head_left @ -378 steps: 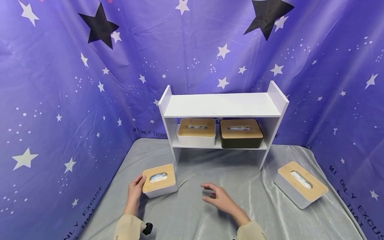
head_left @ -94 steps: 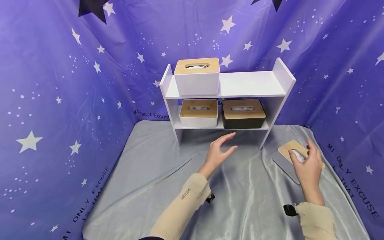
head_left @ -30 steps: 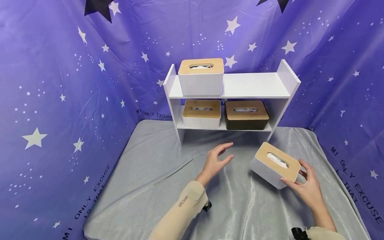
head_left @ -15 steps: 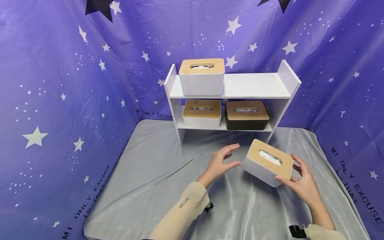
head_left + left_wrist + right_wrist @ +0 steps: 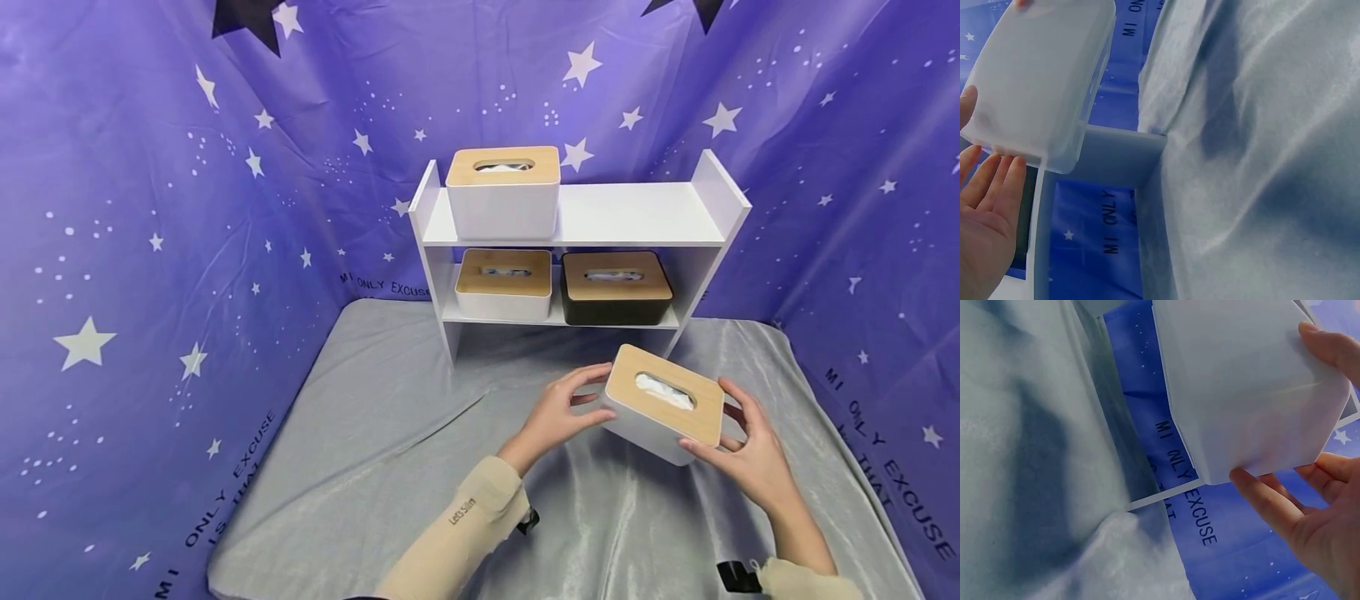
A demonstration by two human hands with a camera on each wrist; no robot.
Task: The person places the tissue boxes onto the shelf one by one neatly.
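A white tissue box with a wooden lid and tissue in its oval slot is held above the grey cloth, set at an angle. My right hand grips its right end, thumb at the near side and fingers behind. At the left end, my left hand has thumb and fingertips on the box. Both wrist views look up at its pale underside; in the left one, the left hand's fingertips touch the lower edge. In the right wrist view, the right thumb presses one wall.
A white two-tier shelf stands behind. Another white tissue box is on its top tier at left. Below sit a white tissue box and a dark one. Starry purple curtains surround the cloth-covered table.
The left-hand tissue box went from the cloth to the top tier. My right hand took the right-hand box, lifted it and brought it left; my left hand moved in to its left end.
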